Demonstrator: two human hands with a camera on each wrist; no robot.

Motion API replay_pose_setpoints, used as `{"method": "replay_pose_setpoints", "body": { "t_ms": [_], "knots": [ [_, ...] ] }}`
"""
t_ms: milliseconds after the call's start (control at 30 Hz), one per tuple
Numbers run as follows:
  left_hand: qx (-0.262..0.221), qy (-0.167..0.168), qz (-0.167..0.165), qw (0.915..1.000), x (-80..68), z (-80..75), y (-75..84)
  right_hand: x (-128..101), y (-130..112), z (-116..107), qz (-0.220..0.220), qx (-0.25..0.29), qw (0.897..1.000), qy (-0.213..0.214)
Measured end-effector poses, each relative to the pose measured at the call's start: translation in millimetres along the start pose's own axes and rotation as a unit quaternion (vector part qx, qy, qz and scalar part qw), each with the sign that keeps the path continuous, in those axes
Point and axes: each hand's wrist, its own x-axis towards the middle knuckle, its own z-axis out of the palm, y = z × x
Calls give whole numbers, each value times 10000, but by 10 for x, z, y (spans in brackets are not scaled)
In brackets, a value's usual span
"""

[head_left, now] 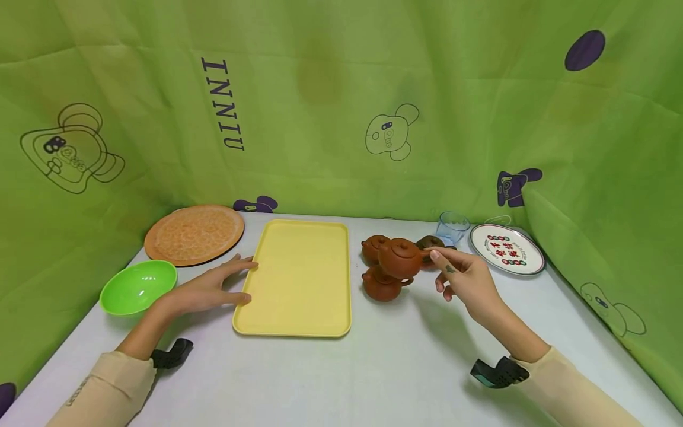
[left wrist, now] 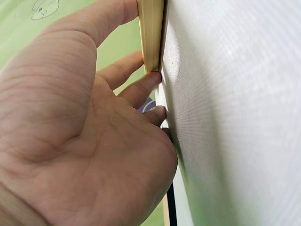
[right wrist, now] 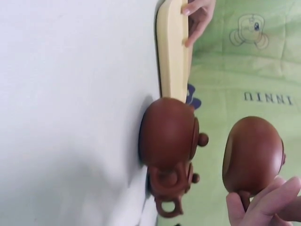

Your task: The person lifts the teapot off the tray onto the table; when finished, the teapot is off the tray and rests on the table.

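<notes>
My right hand (head_left: 466, 281) pinches the handle of a reddish-brown clay teapot (head_left: 399, 258), which hangs above the table. Below and behind it stand two similar teapots, one nearer (head_left: 381, 289) and one farther (head_left: 372, 249). A darker brown teapot (head_left: 428, 242) is partly hidden behind the raised one. In the right wrist view, the held teapot (right wrist: 254, 155) is clearly apart from the standing teapots (right wrist: 167, 134). A yellow rectangular tray (head_left: 299, 279) lies left of them. My left hand (head_left: 205, 289) touches its left rim with extended thumb and fingers; the left wrist view shows fingertips against the tray edge (left wrist: 150, 35).
A bright green bowl (head_left: 137, 289) and a round orange-brown board (head_left: 194, 234) sit on the left. At the back right are a clear bluish glass (head_left: 452, 227) and a white plate (head_left: 507, 249) with red lettering. A green curtain (head_left: 320, 118) encloses the white table.
</notes>
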Motion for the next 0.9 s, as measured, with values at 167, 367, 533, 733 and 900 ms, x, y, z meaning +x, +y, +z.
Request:
{"method": "replay_pose_setpoints", "body": {
  "t_ms": [167, 367, 533, 733, 900],
  "knots": [
    [25, -17, 36, 10000, 3, 7, -6, -35, 67, -137, 20, -30, 9999, 114],
    [30, -17, 48, 10000, -2, -1, -4, -65, 186, -298, 37, -69, 9998, 199],
    [23, -21, 21, 10000, -10, -4, -7, -95, 260, -413, 99, -128, 9995, 271],
    [35, -27, 3, 10000, -18, -10, -3, -120, 359, -525, 40, -116, 9994, 313],
    [30, -34, 14, 10000, -11, -8, -8, -132, 426, -577, 6, -101, 9993, 359]
  ]
}}
